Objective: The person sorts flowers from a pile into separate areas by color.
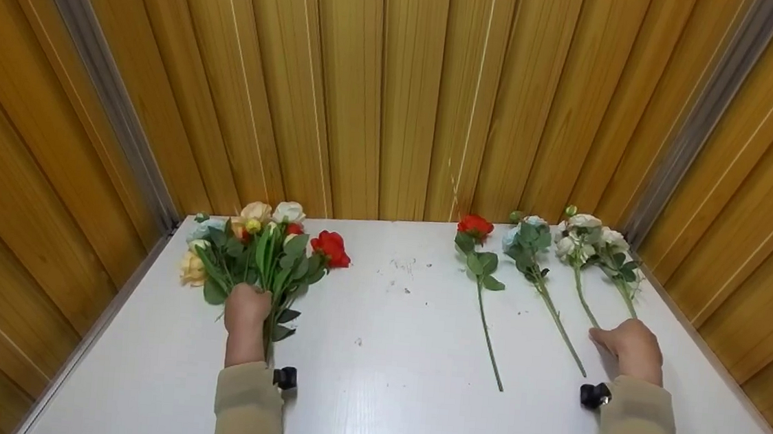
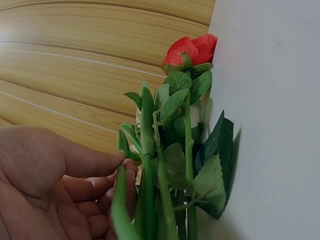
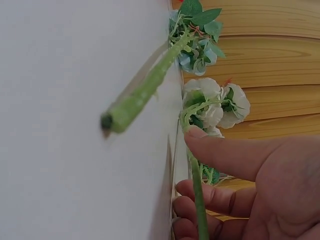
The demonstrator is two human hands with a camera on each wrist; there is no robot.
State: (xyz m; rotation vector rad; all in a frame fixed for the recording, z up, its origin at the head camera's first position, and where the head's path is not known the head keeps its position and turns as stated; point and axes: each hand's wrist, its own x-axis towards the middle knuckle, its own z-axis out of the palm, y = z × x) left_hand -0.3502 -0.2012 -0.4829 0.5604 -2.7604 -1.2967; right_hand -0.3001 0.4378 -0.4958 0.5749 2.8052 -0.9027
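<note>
At the left of the head view, my left hand [image 1: 247, 309] grips a bunch of flowers [image 1: 279, 260] by the stems. Its blooms are red, white, peach and pale blue. In the left wrist view, thumb and fingertips [image 2: 107, 162] pinch one green stem [image 2: 122, 205] beside several others. My right hand [image 1: 632, 343] is at the far right, around the lower stem of a white flower [image 1: 576, 249]. A second white flower [image 1: 612, 242] lies beside it, its stem running behind the hand. The right wrist view shows the thumb [image 3: 215, 147] against a green stem [image 3: 198, 195].
A red rose [image 1: 475, 227] and a pale blue flower [image 1: 533, 239] lie apart on the white table [image 1: 372, 395], stems toward me. Small dark crumbs [image 1: 407, 290] dot the table between the groups. Wood-look panel walls [image 1: 406, 94] stand behind and on both sides.
</note>
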